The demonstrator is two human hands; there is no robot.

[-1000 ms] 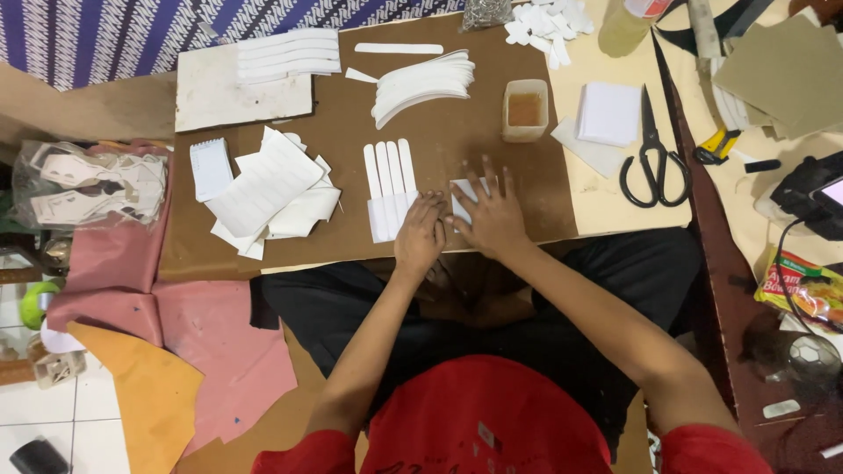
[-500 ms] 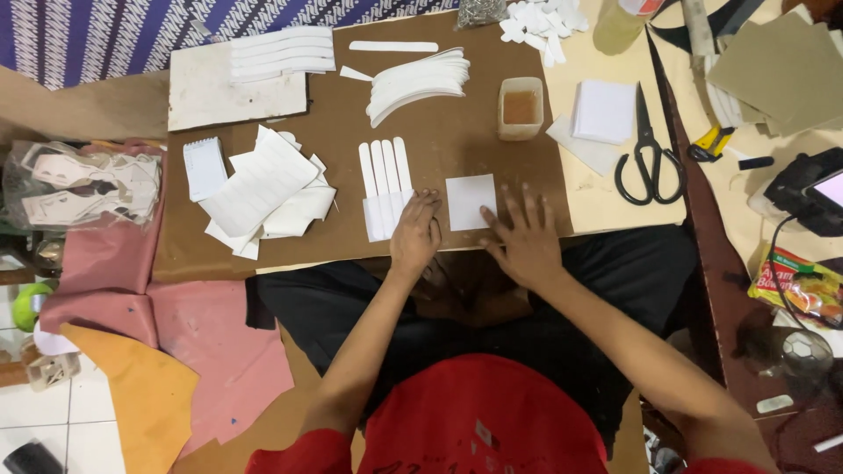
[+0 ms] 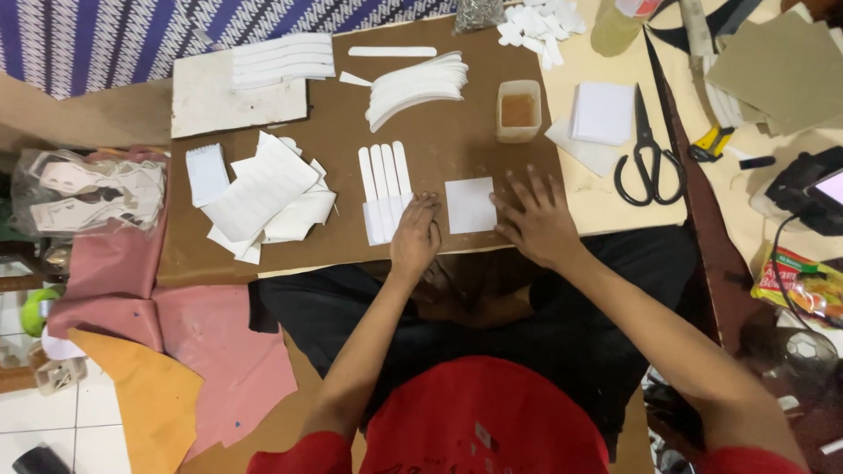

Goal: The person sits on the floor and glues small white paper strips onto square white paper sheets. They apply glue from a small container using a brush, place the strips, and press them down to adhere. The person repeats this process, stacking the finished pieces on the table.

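Brown board (image 3: pixel 457 140) serves as desk. On it: white square (image 3: pixel 470 205) near front edge; row of white strips (image 3: pixel 385 191) just left of square; fanned curved strips (image 3: pixel 414 85) behind; small tub (image 3: pixel 518 111) behind-right; loose white sheets (image 3: pixel 268 195) far left.

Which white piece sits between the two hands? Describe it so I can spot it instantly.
On the brown board, look at the near edge between the left hand and right hand. The white square lies flat there alone, unlike the narrow white strips lined up beside it.
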